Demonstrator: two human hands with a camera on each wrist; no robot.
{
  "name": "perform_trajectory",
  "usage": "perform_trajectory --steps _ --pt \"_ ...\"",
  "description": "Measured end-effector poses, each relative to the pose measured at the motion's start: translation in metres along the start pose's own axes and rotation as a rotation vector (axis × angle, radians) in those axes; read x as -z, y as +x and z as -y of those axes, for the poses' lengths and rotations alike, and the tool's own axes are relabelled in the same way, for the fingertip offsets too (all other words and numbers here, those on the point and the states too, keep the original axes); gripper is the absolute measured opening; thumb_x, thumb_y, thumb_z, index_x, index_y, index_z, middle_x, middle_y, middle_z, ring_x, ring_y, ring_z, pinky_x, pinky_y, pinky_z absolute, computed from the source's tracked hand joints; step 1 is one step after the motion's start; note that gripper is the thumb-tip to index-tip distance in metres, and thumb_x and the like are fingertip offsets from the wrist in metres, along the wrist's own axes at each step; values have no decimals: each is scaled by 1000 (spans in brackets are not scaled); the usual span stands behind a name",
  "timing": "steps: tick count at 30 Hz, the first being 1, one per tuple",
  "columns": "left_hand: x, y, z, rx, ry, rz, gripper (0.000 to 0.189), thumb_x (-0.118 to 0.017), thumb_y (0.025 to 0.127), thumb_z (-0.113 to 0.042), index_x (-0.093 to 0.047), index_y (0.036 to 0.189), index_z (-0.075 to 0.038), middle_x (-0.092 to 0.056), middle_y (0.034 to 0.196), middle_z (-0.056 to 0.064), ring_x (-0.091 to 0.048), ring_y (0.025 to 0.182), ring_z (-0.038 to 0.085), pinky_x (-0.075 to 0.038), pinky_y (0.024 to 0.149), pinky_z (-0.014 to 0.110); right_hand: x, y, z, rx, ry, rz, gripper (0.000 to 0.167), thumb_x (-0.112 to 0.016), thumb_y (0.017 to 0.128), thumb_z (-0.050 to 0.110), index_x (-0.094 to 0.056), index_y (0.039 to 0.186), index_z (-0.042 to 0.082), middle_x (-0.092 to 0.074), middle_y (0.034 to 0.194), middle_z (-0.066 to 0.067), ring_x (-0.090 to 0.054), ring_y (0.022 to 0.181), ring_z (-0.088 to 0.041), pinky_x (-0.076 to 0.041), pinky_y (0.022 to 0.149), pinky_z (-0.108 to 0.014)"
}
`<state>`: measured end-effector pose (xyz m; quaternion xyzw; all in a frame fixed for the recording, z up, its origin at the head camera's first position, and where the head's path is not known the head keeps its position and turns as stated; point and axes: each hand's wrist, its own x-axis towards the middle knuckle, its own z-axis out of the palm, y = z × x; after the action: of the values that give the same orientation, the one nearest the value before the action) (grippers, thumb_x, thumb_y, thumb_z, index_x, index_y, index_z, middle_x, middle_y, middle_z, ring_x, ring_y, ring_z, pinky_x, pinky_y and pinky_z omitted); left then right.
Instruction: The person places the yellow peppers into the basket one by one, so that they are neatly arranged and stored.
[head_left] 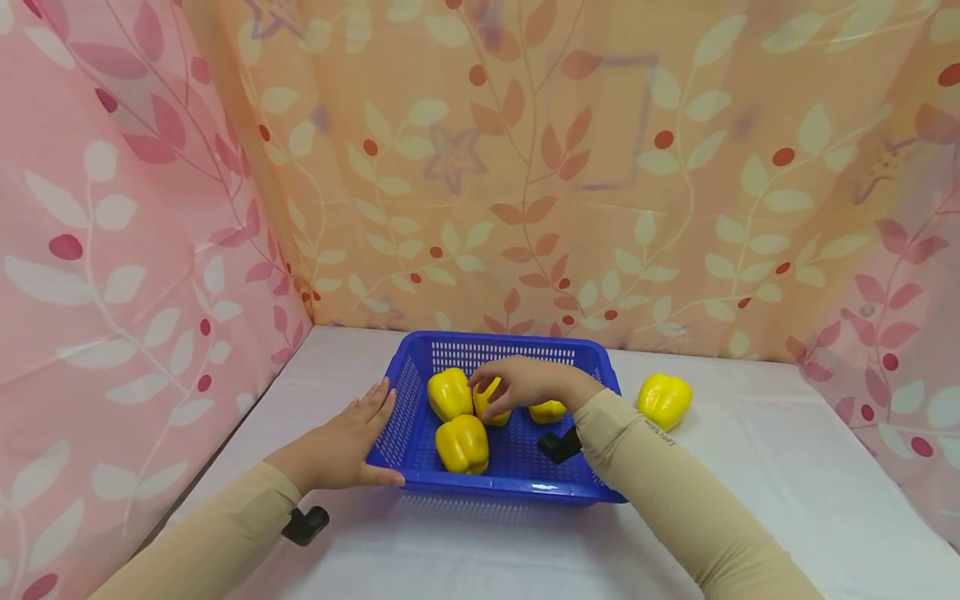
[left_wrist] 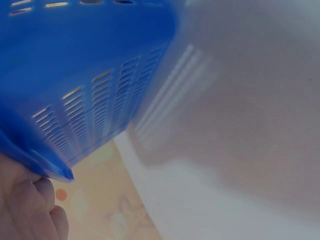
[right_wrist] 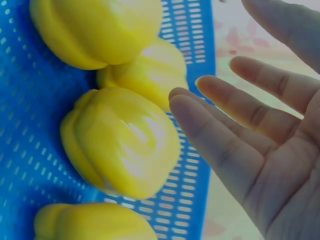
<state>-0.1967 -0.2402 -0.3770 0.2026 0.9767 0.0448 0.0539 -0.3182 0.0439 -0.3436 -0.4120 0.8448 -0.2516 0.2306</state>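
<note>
A blue slotted plastic basket point(head_left: 517, 485) holds several yellow bell peppers; one pepper point(head_left: 462, 446) lies nearest the front, another point(head_left: 450, 393) just behind it. My left hand point(head_left: 341, 437) grips the basket's left front corner, fingers along the left rim and thumb at the front rim. Over the basket, my right hand point(head_left: 517, 382) reaches down and partly covers a pepper point(head_left: 491, 404). In the right wrist view its fingers point(right_wrist: 220, 135) are spread apart beside a glossy pepper point(right_wrist: 122, 142), with nothing held. A further pepper point(head_left: 547, 412) shows under the right wrist.
Outside the basket, to its right, a single yellow pepper point(head_left: 664, 401) sits on the white tabletop point(head_left: 765, 450). Leaf-patterned curtains point(head_left: 525, 167) close off the back and both sides. A black wrist mount point(head_left: 560, 446) overhangs the basket from the right sleeve.
</note>
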Motion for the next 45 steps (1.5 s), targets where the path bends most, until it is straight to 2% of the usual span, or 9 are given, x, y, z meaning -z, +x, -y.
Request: perform_trajectory --steps 5,9,13,20,25,32,41,45 --pt "-3 1 2 5 16 -2 117 -51 67 -77 -5 146 -4 3 153 13 -1 140 28 -13 110 47 10 -11 4 -15 12 -22 44 -71 80 29 -56 120 22 -57 121 -7 -58 103 -16 -50 85 -30" --pt "-3 0 2 -11 10 -13 117 -52 67 -76 -8 146 -2 1 153 15 -3 140 30 -14 110 49 18 -22 5 -40 31 -47 43 -70 81 27 -55 121 22 -55 123 -8 -57 106 -19 -49 86 -33" --pt "-2 1 2 -9 8 -12 116 -51 67 -77 -8 146 -2 1 153 15 -3 140 30 -13 110 50 27 -32 0 -29 19 -76 45 -70 81 26 -54 123 21 -55 122 -9 -58 107 -23 -49 87 -33" --pt "-1 0 0 -11 7 -13 116 -52 68 -76 -9 146 -1 1 153 16 -4 139 31 -14 110 51 39 -52 -6 -25 -1 -125 47 -70 81 30 -54 123 19 -58 117 -1 -58 108 -22 -50 87 -33" --pt "-1 0 0 -12 18 -17 116 -52 68 -76 -9 146 -2 1 153 16 -4 140 31 -14 110 50 46 -68 -12 -38 55 -151 48 -70 81 31 -53 124 17 -56 119 -4 -55 111 -28 -52 82 -33" --pt "-2 1 1 13 13 -5 117 -52 67 -76 -6 146 -4 3 153 13 -2 140 29 -13 110 49 57 -90 -20 -55 143 -168 51 -69 82 29 -49 127 15 -52 124 -8 -52 115 -30 -51 85 -35" --pt "-2 1 1 38 10 17 119 -50 65 -79 -4 147 -6 5 153 11 -1 140 27 -13 110 48 62 -117 -35 -11 102 -217 51 -67 83 30 -49 128 14 -54 123 -9 -56 109 -26 -47 90 -41" --pt "0 0 0 29 10 18 119 -50 65 -79 -5 147 -5 5 153 12 -1 140 28 -14 110 48 63 -131 -42 -32 102 -242 51 -66 84 28 -48 129 12 -55 122 -10 -56 109 -28 -45 92 -44"
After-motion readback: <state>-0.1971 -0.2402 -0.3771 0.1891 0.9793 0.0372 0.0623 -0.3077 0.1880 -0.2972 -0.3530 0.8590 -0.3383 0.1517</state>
